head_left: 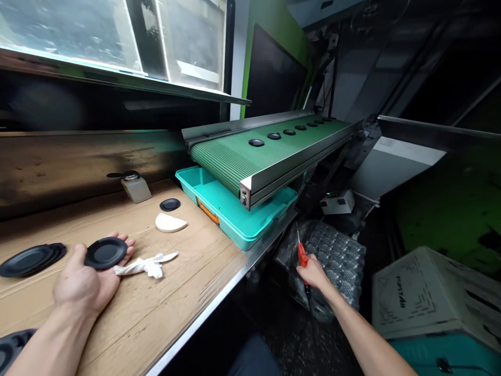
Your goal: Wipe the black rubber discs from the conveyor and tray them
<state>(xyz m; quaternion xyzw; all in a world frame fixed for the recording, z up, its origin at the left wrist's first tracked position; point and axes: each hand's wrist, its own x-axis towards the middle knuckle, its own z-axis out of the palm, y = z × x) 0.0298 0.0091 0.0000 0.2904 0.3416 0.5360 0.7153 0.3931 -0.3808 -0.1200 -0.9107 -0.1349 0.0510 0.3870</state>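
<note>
On my upturned left hand point(88, 284) lies a small black round plate-like disc point(106, 253), with the thumb at its near edge and the fingers beneath it. My right hand point(313, 272) is wrapped around a red air blow gun point(301, 254), whose thin nozzle points up; a dark hose runs down from it. A white cloth with a knot point(151, 266) lies just right of my left hand. Left of that hand, several black discs point(31, 260) overlap on the cardboard-covered table point(188, 284). Another single disc point(170, 204) lies farther back, near a white half-round piece point(170, 223).
A green conveyor belt point(235, 149) carries a row of several black discs point(257, 142). Its end overhangs a teal tray point(230, 222). A white bottle point(136, 188) stands at the table's back. Bubble-like plastic point(332, 250) and a carton point(415, 292) are at the right.
</note>
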